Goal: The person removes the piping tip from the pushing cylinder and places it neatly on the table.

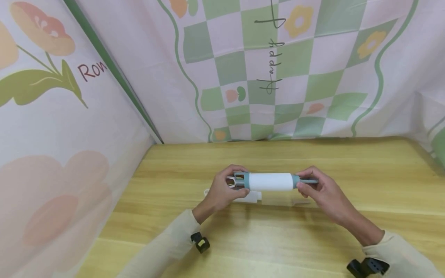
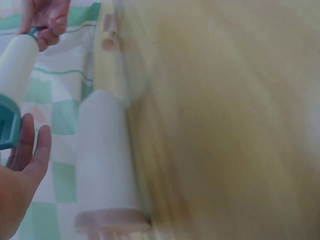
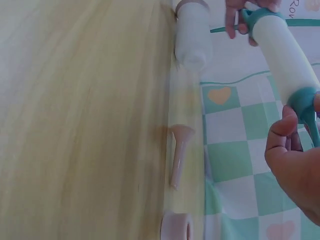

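Note:
A white cylinder (image 1: 271,181) with teal ends is held level above the table between both hands. The left hand (image 1: 220,190) grips its teal open-framed end (image 1: 247,180), thumb at the near side and fingers at the far side. At the other end, the right hand (image 1: 325,195) pinches the smaller teal part (image 1: 296,181), from which a thin teal piece (image 1: 309,181) sticks out. In the right wrist view the cylinder (image 3: 285,55) slants between the hands. The left wrist view shows the left hand (image 2: 22,182) beside the teal frame (image 2: 9,122).
Below the cylinder, a translucent white bottle-shaped piece (image 3: 194,37) with a pinkish end lies on the wooden table (image 1: 278,239). A pink flared stick (image 3: 179,155) and a pink ring-like piece (image 3: 176,227) lie in line with it. Patterned cloth (image 1: 229,69) hangs behind the table.

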Action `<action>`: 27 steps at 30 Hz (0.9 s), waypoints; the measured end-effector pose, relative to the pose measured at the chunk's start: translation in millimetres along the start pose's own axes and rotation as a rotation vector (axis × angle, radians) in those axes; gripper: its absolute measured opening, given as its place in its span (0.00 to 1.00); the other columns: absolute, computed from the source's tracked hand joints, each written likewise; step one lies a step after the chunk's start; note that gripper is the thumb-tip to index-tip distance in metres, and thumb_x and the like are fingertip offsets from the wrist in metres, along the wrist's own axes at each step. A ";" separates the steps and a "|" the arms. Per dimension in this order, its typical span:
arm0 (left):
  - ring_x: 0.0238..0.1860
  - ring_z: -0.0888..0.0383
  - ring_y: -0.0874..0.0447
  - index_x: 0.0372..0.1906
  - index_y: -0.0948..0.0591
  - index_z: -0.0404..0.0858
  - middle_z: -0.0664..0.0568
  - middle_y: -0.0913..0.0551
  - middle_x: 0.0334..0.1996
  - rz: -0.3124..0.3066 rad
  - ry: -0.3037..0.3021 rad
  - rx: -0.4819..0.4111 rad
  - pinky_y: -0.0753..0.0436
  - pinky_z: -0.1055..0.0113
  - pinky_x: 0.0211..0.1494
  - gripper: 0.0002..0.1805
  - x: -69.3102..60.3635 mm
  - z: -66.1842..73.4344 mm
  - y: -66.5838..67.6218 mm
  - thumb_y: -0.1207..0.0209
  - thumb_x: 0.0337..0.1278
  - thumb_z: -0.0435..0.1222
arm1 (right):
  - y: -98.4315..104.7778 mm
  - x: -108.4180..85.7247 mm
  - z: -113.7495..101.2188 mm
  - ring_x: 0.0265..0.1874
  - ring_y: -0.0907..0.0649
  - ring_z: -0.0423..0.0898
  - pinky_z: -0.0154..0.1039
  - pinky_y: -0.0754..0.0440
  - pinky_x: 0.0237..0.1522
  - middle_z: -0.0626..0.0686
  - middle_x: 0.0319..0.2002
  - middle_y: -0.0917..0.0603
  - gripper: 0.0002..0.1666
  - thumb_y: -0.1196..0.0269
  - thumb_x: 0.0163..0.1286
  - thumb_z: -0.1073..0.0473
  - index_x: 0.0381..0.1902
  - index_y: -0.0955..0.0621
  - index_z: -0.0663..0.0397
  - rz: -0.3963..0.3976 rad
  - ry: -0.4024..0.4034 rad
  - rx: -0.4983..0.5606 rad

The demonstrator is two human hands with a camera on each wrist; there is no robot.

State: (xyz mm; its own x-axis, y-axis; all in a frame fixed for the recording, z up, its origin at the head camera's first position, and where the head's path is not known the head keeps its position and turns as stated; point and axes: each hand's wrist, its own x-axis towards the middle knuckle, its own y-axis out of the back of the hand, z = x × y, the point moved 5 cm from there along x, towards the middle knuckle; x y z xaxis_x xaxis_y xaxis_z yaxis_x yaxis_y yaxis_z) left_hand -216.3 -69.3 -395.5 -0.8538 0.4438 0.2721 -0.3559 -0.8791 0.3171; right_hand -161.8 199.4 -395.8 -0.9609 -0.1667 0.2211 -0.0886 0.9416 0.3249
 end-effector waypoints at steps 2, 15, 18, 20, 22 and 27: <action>0.41 0.56 0.20 0.54 0.19 0.42 0.49 0.17 0.48 0.009 0.009 0.005 0.17 0.62 0.42 0.25 -0.4 -0.9 0.0 0.29 0.46 0.29 | -0.2 0.1 -0.5 0.35 0.19 0.46 0.37 0.18 0.34 0.59 0.45 0.21 0.15 0.43 0.77 0.65 0.58 0.26 0.64 0.003 0.032 -0.013; 0.43 0.55 0.21 0.55 0.20 0.42 0.51 0.18 0.48 0.010 0.012 -0.009 0.16 0.56 0.44 0.26 -1.6 -4.9 -0.6 0.29 0.47 0.29 | 0.7 -1.3 1.4 0.43 0.17 0.43 0.38 0.15 0.41 0.63 0.52 0.22 0.19 0.41 0.76 0.62 0.61 0.27 0.61 0.017 -0.003 -0.027; 0.44 0.56 0.21 0.57 0.20 0.41 0.50 0.19 0.50 0.009 0.025 -0.024 0.16 0.57 0.45 0.27 -3.0 -6.5 -1.8 0.29 0.47 0.28 | 0.7 -1.0 1.7 0.44 0.16 0.44 0.38 0.15 0.41 0.63 0.52 0.22 0.21 0.41 0.76 0.62 0.63 0.27 0.62 0.009 -0.002 -0.007; 0.44 0.56 0.21 0.58 0.21 0.39 0.49 0.19 0.51 0.010 0.034 -0.033 0.16 0.58 0.45 0.28 -3.8 -6.9 -2.6 0.29 0.47 0.28 | 0.7 -1.0 2.2 0.45 0.16 0.45 0.39 0.15 0.42 0.63 0.52 0.21 0.23 0.41 0.76 0.62 0.65 0.28 0.62 0.001 -0.003 0.010; 0.44 0.56 0.21 0.58 0.21 0.39 0.49 0.20 0.51 0.012 0.042 -0.040 0.15 0.59 0.44 0.28 -4.1 -6.7 -3.0 0.30 0.47 0.27 | 0.6 -0.9 2.9 0.45 0.16 0.47 0.39 0.15 0.42 0.61 0.52 0.21 0.24 0.41 0.76 0.62 0.67 0.29 0.62 -0.008 -0.004 0.023; 0.43 0.55 0.21 0.57 0.20 0.41 0.50 0.19 0.50 0.013 0.051 -0.046 0.15 0.62 0.43 0.27 -3.8 -7.0 -2.3 0.29 0.47 0.27 | 1.1 -0.4 3.1 0.41 0.16 0.48 0.39 0.16 0.38 0.56 0.48 0.19 0.23 0.47 0.80 0.61 0.68 0.30 0.61 -0.011 -0.006 0.011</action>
State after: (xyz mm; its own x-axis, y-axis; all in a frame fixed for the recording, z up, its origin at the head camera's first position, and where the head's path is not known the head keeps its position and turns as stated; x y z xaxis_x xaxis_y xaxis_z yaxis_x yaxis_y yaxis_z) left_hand -214.9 -70.2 -403.6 -0.8763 0.4239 0.2288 -0.3609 -0.8924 0.2710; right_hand -162.3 201.4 -398.4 -0.9613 -0.1758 0.2122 -0.1024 0.9428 0.3173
